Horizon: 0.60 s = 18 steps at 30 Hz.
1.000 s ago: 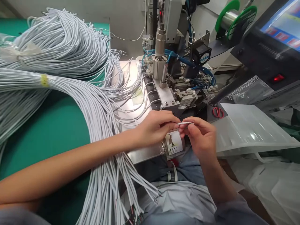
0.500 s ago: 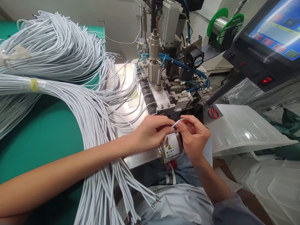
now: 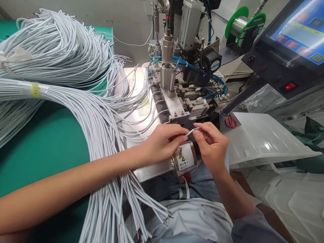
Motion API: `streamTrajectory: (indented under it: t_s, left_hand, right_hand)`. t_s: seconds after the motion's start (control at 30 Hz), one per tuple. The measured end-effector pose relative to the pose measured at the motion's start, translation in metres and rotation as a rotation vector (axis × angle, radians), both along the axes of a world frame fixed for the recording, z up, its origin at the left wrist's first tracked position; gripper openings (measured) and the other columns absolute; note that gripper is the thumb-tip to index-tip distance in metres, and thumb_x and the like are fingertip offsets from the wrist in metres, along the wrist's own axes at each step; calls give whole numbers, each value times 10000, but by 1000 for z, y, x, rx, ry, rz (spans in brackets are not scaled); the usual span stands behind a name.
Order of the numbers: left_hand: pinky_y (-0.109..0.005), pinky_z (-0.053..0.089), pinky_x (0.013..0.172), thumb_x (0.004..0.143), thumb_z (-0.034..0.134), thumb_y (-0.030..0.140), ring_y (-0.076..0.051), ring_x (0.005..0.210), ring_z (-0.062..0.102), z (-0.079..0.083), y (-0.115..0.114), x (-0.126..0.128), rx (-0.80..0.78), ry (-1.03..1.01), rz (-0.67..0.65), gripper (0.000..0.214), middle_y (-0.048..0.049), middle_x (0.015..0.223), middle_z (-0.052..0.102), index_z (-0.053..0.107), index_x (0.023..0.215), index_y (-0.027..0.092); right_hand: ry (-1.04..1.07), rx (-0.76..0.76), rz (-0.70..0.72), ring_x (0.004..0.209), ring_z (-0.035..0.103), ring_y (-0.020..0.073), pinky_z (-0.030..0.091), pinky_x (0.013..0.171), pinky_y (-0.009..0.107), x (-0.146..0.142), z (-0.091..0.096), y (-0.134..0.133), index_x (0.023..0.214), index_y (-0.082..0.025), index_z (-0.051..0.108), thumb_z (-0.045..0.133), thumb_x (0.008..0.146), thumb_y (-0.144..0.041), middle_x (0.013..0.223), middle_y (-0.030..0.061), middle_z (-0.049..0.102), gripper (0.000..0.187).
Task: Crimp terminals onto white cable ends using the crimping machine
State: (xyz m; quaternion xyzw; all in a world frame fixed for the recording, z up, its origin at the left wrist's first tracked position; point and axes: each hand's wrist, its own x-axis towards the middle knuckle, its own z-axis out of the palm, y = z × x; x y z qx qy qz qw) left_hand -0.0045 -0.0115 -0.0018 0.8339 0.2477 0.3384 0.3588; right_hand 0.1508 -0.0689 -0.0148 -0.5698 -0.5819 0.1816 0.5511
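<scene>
Wire (image 3: 192,130), pinched between the fingers of the left hand (image 3: 162,143) and right hand (image 3: 211,143), has tipped from level to slanting up toward the machine (image 3: 182,104), its bared end now nearer the clamps.

Grey cable bundles (image 3: 58,67) sprawl over the green mat (image 3: 50,141). Red scissors (image 3: 230,122) lie beside the machine (image 3: 177,84); green spool (image 3: 243,23) and screen (image 3: 298,30) at the far right.
</scene>
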Motion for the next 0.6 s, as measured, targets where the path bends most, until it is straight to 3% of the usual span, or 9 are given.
streamTrajectory:
  t_s: [0.1,0.3,0.43,0.6]
  left_hand:
    - [-170,412,549,859,490,164,-72,572,511,0,1,-1,44,24,-17,186,0,626,568,666,905,127]
    - [-196,423,564,871,425,135,-91,632,518,-4,4,-2,163,8,-56,250,-45,727,579,675,863,135]
    - [-193,411,544,863,461,137,-85,603,501,-8,2,-1,185,-30,-59,212,-30,677,563,668,818,137]
    - [-178,397,523,863,481,127,-72,580,493,-10,0,-1,239,-50,-73,184,-11,641,541,654,801,128]
  right_hand:
    - [80,-42,91,660,549,118,430,554,242,6,3,2,816,-189,698,605,800,-252,739,15,604,113]
    - [26,-162,196,528,452,91,363,478,229,14,10,3,747,-171,706,608,779,-265,584,-14,522,140]
    - [110,-147,165,460,339,71,325,453,225,9,5,1,705,-167,714,641,737,-259,476,-55,350,121]
    - [315,-124,98,484,374,80,317,440,230,-8,-9,-5,720,-168,712,627,761,-299,542,-21,467,162]
